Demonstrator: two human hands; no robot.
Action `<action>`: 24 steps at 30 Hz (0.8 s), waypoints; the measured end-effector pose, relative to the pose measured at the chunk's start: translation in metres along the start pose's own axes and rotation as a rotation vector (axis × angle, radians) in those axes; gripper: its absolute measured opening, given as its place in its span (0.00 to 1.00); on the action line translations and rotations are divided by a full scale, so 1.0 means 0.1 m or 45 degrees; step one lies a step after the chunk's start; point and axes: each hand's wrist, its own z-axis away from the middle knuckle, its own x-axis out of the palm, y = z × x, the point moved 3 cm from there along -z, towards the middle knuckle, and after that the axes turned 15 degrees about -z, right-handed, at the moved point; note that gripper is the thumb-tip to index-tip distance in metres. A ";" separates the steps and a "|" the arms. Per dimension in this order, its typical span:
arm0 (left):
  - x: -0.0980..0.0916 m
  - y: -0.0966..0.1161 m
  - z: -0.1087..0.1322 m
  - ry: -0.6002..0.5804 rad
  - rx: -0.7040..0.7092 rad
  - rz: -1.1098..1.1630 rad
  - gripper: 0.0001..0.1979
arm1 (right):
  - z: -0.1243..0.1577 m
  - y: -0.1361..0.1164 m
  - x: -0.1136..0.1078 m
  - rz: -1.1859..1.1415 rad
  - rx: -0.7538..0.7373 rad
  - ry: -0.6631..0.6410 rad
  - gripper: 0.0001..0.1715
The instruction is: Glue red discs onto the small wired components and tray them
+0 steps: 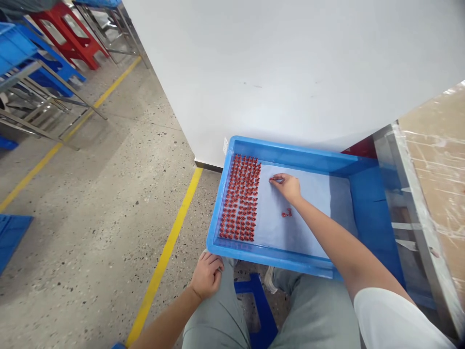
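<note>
Inside a blue tray [283, 265], my right hand [288, 186] is pinched on a small reddish-brown part [271, 180], mostly hidden by the fingertips. The hand hovers over or just touches the pale sheet [272, 228] lining the tray; I cannot tell which. Left of it stand tight rows of many like parts [240, 203], copper red with pointed tips. A few loose red parts [286, 213] lie on the sheet below my right wrist. My left hand [208, 274] rests on my left knee by the tray's front left corner, fingers curled, with nothing visible in them.
A white panel [283, 72] rises behind the tray. To the right is a metal-edged table [421, 194] with a plastic-wrapped top. A blue stool [261, 310] is beneath me. Red stools [69, 34], metal frames and blue bins stand at far left, beyond yellow floor lines [167, 252].
</note>
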 end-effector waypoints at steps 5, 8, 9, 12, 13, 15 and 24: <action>-0.01 -0.01 0.01 -0.011 -0.012 0.002 0.09 | -0.34 -0.13 0.08 0.017 -0.022 0.032 0.13; -0.01 -0.01 0.01 -0.013 -0.014 0.001 0.09 | -0.49 -0.20 0.12 0.027 -0.028 0.053 0.13; -0.01 -0.01 0.01 -0.012 -0.013 0.001 0.10 | -0.53 -0.22 0.14 0.028 -0.028 0.060 0.13; -0.01 -0.01 0.01 -0.009 -0.010 0.000 0.10 | -0.62 -0.28 0.18 0.022 -0.028 0.065 0.14; -0.01 -0.01 0.00 -0.007 -0.009 0.000 0.10 | -0.64 -0.30 0.19 0.018 -0.030 0.063 0.14; -0.01 -0.01 0.00 -0.004 -0.009 0.001 0.10 | -0.67 -0.33 0.21 0.011 -0.035 0.060 0.15; -0.02 -0.01 -0.01 -0.010 -0.015 0.007 0.10 | -0.77 -0.37 0.28 -0.006 -0.031 0.091 0.17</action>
